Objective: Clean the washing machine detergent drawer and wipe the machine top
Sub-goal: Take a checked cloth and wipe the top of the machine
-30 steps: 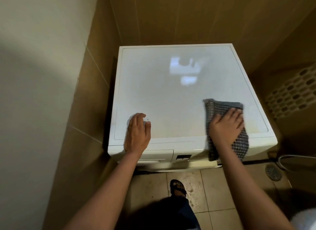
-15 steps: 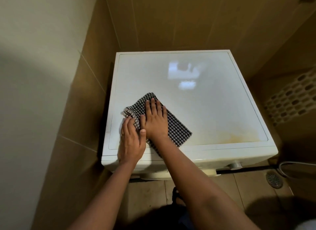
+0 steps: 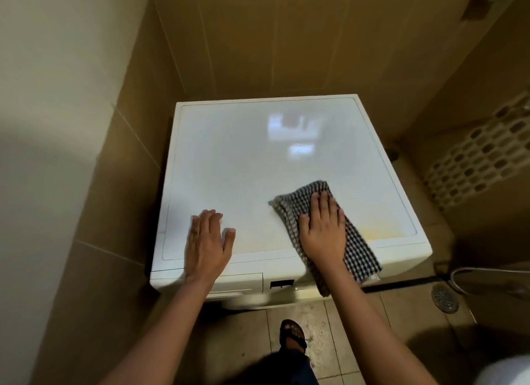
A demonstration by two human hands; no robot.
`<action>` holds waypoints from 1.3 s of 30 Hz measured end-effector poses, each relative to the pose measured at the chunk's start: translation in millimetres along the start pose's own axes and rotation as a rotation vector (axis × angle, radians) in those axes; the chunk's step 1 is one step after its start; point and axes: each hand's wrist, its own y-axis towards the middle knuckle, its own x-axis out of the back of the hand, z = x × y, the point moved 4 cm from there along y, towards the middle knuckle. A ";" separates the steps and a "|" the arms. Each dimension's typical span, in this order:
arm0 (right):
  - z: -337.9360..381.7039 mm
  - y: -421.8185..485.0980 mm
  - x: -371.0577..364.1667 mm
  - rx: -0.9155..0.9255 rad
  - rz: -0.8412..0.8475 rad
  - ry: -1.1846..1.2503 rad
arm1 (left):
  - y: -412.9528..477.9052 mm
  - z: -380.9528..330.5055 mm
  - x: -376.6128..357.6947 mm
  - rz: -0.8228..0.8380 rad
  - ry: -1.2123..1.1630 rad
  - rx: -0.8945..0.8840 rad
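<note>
A cream wall (image 3: 43, 126) is filling the left side, meeting brown tiles (image 3: 120, 184) that are running down beside the machine (image 3: 243, 161). The left hand (image 3: 208, 241) is lying flat on the machine's top near the front left corner. Its fingers are straight and close together, the thumb is spreading out to the right, and it is holding nothing. A ring (image 3: 196, 232) is showing on one finger. Below that wrist, the drawer (image 3: 241, 281) is sitting at the left end of the machine's front, looking pushed in, with a small dark display (image 3: 282, 283) just to its right. A sandalled foot (image 3: 292, 334) is standing on the floor (image 3: 352, 327) before the machine. The right hand (image 3: 322, 232) is pressing flat on a checked cloth (image 3: 358, 250) near the top's front edge, right of centre, with fingers straight and slightly apart, not curling round it. The cloth's near end is hanging over the front edge. A yellowish stain (image 3: 381, 230) is showing just right of the cloth, toward the front right corner. Further right, a perforated panel (image 3: 481, 155) is showing by the wall, and a drain (image 3: 444, 298) is sitting in the floor.
</note>
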 end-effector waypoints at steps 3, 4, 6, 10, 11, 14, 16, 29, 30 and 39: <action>-15.1 -30.6 2.4 0.111 0.059 0.009 | 7.0 -14.6 -3.4 -0.020 -0.035 0.006; -23.4 -32.7 4.2 0.119 0.061 0.007 | 11.8 -22.2 -5.7 -0.025 -0.062 0.002; -45.0 -26.1 8.5 0.062 0.041 -0.008 | 25.2 -40.1 -12.1 -0.037 -0.107 -0.028; -82.4 18.6 18.9 -0.164 -0.015 -0.040 | 49.7 -60.9 -29.5 -0.010 -0.133 -0.081; -87.8 33.2 22.3 -0.214 -0.025 -0.029 | 52.1 -61.7 -33.4 -0.004 -0.142 -0.087; -94.3 73.9 25.6 -0.309 -0.046 -0.016 | 53.7 -62.1 -39.2 -0.001 -0.148 -0.095; -88.1 97.0 23.0 -0.338 -0.033 -0.022 | 53.5 -62.6 -39.7 0.006 -0.135 -0.100; -61.9 41.6 16.1 0.015 0.060 -0.020 | 77.5 -65.7 -40.8 -0.020 -0.149 -0.097; -75.7 43.0 19.2 -0.049 0.024 -0.035 | 77.1 -65.4 -41.0 -0.030 -0.155 -0.097; -78.2 148.4 26.0 -0.365 -0.001 -0.018 | 87.7 -66.8 -45.0 -0.022 -0.145 -0.067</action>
